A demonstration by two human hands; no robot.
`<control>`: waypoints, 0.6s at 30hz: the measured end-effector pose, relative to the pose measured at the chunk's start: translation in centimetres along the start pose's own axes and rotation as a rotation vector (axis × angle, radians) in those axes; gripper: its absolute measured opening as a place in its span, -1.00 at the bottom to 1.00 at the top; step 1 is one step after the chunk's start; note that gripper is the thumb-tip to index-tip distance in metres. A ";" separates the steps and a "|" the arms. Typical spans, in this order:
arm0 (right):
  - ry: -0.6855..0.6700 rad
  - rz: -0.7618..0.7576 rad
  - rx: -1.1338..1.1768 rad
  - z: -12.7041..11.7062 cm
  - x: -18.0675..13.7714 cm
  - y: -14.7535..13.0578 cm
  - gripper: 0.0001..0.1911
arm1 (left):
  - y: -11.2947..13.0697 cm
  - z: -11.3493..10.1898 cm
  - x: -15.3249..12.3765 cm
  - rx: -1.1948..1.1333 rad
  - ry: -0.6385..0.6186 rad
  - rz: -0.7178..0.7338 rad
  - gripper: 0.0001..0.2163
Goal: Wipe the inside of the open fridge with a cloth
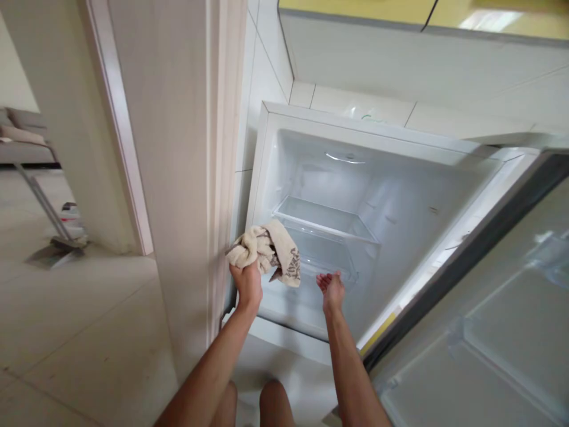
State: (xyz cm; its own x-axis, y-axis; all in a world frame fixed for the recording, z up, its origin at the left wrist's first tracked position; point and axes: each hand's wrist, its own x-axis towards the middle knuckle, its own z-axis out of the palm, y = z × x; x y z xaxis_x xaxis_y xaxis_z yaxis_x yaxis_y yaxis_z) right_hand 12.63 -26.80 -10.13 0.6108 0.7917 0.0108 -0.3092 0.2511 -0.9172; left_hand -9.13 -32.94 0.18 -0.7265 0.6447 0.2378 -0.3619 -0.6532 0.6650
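My left hand [247, 287] grips a bunched cream towel [284, 252] with a dark patterned end, at the left side of the open fridge [262, 160]. The towel's patterned end hangs to the right, over the fridge opening. My right hand [331, 289] is held in front of the lower part of the compartment, palm turned inward, fingers loosely curled and apart, with nothing in it. Behind both hands a glass shelf [326, 216] sits inside the fridge, with a clear drawer or lower shelf [317, 249] beneath it.
The fridge door [498, 296] stands wide on the right. A wooden door frame [178, 148] rises close on the left. Yellow cupboards [364, 9] hang above. A dustpan [57, 250] lies on the tiled floor [98, 332], and a sofa [26, 142] stands farther off.
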 end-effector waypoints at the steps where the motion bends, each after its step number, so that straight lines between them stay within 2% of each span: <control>1: 0.006 0.008 -0.016 -0.2 -0.5 -0.3 -0.43 | 0.1 -0.4 -0.3 -0.039 0.032 -0.025 -0.66; 6: 0.001 0.009 -0.027 -0.9 -5.7 -2.2 -0.49 | 0.2 -2.2 -2.2 -0.132 0.112 -0.082 -0.64; 8: -0.116 0.001 0.013 -0.9 -8.8 -3.5 -0.48 | -0.3 -2.8 -3.3 -0.100 0.102 -0.099 -0.66; 12: -0.436 0.032 0.044 -0.3 -14.8 -6.4 -0.46 | -1.5 -3.7 -5.9 -0.072 0.101 -0.191 -0.64; 15: -0.568 -0.024 0.029 0.1 -17.6 -7.9 -0.44 | -1.7 -3.9 -7.5 -0.077 -0.021 -0.274 -0.59; 18: -0.608 -0.132 0.035 0.4 -18.9 -8.4 -0.42 | -1.5 -4.1 -8.9 0.010 -0.199 -0.248 -0.56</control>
State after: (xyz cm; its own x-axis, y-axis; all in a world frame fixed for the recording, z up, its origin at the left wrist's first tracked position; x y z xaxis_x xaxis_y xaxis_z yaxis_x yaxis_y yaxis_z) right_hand 3.45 -43.65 -2.44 0.1242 0.9255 0.3577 -0.2892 0.3786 -0.8792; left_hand -4.52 -39.29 -5.84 -0.4880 0.8496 0.2004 -0.5074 -0.4629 0.7269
